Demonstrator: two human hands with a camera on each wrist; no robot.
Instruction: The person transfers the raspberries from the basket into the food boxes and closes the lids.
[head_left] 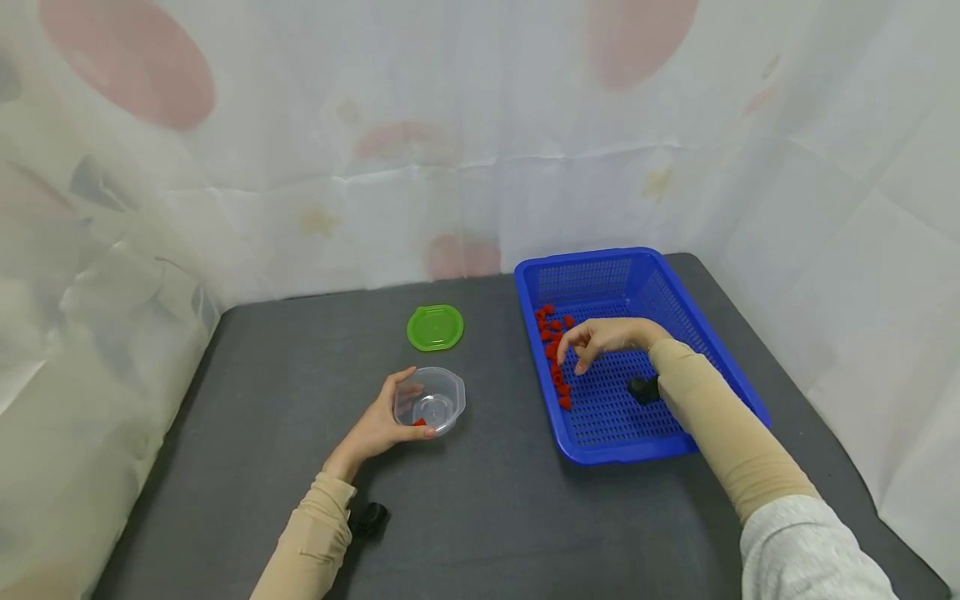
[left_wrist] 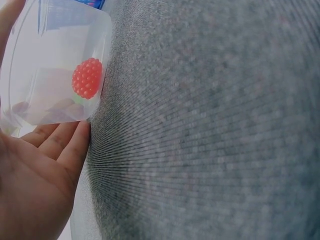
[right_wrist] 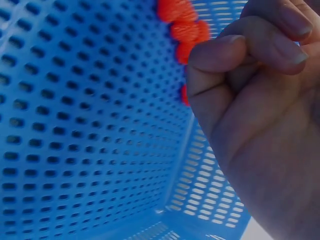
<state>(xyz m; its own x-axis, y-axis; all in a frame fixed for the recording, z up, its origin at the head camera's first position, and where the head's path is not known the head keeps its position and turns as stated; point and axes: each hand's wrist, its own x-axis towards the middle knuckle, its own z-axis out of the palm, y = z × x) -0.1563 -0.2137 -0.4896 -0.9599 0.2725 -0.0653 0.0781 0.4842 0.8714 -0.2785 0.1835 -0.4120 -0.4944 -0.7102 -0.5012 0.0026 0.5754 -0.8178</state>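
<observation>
My left hand (head_left: 386,423) grips a clear plastic container (head_left: 450,385) by its side, thumb and fingers on opposite sides. Inside the container lies one red toy raspberry (left_wrist: 87,78), clearest in the left wrist view. Over the blue basket (head_left: 663,437), my right hand (head_left: 609,335) reaches down beside several red raspberries (head_left: 557,377) lined up along the basket's left wall. Its index finger and thumb look apart in the head view, with nothing seen between them. Other fingers of the right hand (right_wrist: 265,75) are bent in the right wrist view, where the index tip is hidden.
A green lid (head_left: 436,327) lies flat on the dark grey table (head_left: 480,517), behind the container. White patterned sheets (head_left: 480,150) hang at the back and both sides. The basket's raised walls surround the right hand's area.
</observation>
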